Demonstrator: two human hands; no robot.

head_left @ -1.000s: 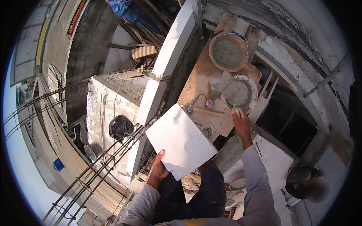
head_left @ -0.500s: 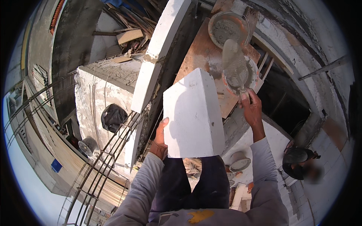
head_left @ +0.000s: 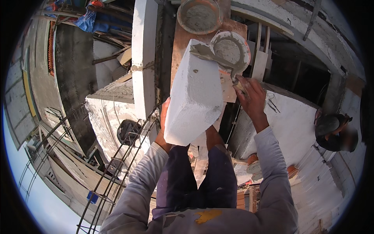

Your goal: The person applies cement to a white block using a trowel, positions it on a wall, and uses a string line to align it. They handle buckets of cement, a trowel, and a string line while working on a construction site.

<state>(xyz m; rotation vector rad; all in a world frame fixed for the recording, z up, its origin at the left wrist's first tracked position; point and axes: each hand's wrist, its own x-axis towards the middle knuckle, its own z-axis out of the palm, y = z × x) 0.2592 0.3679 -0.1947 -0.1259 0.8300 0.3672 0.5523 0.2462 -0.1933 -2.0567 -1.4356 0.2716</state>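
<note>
A large white masonry block (head_left: pixel 196 89) is tilted up in front of my body. My left hand (head_left: pixel 165 117) grips its left side; the block hides most of the fingers. Wrapped around a trowel handle, my right hand (head_left: pixel 252 97) is to the right of the block. The mortar-coated trowel (head_left: pixel 225 62) reaches left over the block's far end, and grey mortar (head_left: pixel 199 50) lies there. Just beyond the trowel stands a bucket (head_left: pixel 247 54) with mortar inside. A second mortar bucket (head_left: pixel 179 18) sits farther off to its left.
Both buckets stand on a brown board (head_left: pixel 183 41). A white wall edge (head_left: pixel 143 58) runs along the left, with a rebar cage (head_left: pixel 113 175) nearer me. A black bag (head_left: pixel 128 132) lies beside the cage. At the right is another person (head_left: pixel 335 130).
The trowel has swung from above the buckets left onto the block's far end. My left hand has tipped and turned the block. The whole view has shifted.
</note>
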